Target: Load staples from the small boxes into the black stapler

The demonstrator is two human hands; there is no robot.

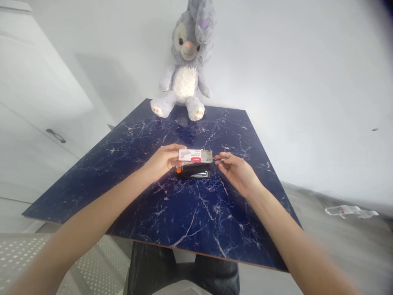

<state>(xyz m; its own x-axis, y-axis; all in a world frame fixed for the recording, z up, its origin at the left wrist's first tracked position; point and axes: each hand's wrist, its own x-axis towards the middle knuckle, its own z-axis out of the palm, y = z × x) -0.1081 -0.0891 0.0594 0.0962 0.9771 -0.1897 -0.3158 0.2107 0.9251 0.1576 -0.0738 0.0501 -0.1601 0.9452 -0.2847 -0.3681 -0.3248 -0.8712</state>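
My left hand [161, 162] grips the left end of a small white and red staple box [188, 155], held over the table. Its grey inner tray [207, 156] is slid partly out to the right. To the right of the tray, my right hand [239, 172] pinches a thin silvery piece [221, 159] that looks like a strip of staples. Just below the box in view lies a black stapler [194, 172] with an orange part at its left end. My left fingers and the box hide some of it.
A dark blue marble-patterned table [190, 217] lies under both hands. At its far edge a grey plush toy [184, 82] sits against the wall. White cabinets [37, 102] stand on the left, a perforated white surface [101, 262] is at lower left, and clear plastic [350, 211] lies on the floor to the right.
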